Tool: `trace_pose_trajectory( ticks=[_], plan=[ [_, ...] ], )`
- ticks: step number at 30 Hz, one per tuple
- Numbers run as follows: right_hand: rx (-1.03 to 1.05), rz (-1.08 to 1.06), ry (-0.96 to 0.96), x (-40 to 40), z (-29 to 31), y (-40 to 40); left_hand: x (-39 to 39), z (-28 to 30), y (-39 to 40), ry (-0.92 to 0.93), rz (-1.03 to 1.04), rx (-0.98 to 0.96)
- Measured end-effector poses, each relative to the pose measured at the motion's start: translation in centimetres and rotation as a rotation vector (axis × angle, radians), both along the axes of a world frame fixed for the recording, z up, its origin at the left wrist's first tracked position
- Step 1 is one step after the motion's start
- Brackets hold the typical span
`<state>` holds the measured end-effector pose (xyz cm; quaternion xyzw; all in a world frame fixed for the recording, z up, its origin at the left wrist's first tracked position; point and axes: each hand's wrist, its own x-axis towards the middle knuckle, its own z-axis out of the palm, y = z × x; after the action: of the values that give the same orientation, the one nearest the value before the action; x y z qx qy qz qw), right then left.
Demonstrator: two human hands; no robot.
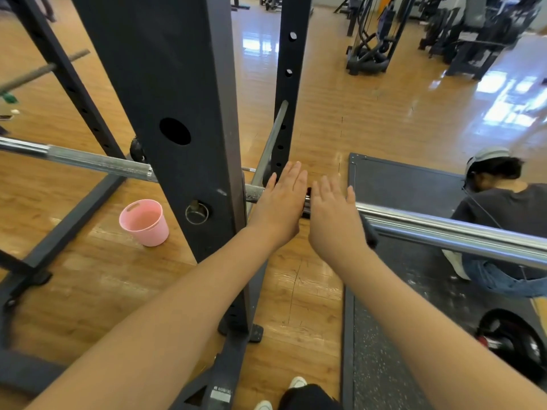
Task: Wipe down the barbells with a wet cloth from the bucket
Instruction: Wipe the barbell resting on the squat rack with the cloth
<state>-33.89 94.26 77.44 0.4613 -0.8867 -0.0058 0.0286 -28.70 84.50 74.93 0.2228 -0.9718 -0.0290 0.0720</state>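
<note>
The barbell (444, 229) lies in the rack (189, 113); both hands, left (281, 199) and right (334, 214), rest flat with straight fingers on it, holding no cloth, the bucket (145, 223) waits on the floor

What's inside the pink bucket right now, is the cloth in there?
The pink bucket stands on the wood floor left of the rack post. Its visible inside looks pale and smooth; no cloth shows. The near wall hides the bottom.

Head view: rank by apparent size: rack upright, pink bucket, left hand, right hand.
1. rack upright, by far the largest.
2. pink bucket.
3. left hand and right hand look alike; not ranked.
</note>
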Motion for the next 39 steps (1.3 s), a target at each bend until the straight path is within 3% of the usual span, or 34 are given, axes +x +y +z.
trace_pose_trajectory(
  ticks=[4,9,12,16,22,25,33,37,39],
  plan=[
    [-0.140,0.042,-0.004,1.8,-2.4,3.3,-0.6,1.4,-0.4,-0.122,-0.032,0.054],
    [-0.161,-0.126,-0.060,0.2,-1.8,3.4,-1.1,3.4,-1.5,-0.258,-0.094,0.239],
    [-0.104,-0.143,-0.089,-0.8,-0.9,2.4,-0.4,2.7,-1.2,-0.212,-0.081,0.110],
    [-0.093,-0.134,-0.111,-1.2,-0.9,2.2,2.2,-0.6,0.0,0.043,-0.082,-0.256],
    [-0.225,-0.022,-0.042,-0.2,-2.4,2.0,2.0,-2.7,0.1,0.155,-0.037,-0.372],
    [-0.273,0.005,0.015,0.9,-4.6,3.3,1.6,-2.1,0.3,0.156,-0.025,-0.279],
    [-0.195,-0.051,0.027,0.8,-2.6,0.4,-0.3,1.2,-1.6,-0.180,-0.079,0.057],
    [-0.211,0.028,0.122,1.5,-4.6,1.3,-0.1,1.7,-1.6,-0.177,-0.090,0.068],
    [-0.270,0.016,0.121,1.1,-5.5,2.8,0.6,0.9,-1.2,-0.103,-0.057,-0.017]
  ],
)
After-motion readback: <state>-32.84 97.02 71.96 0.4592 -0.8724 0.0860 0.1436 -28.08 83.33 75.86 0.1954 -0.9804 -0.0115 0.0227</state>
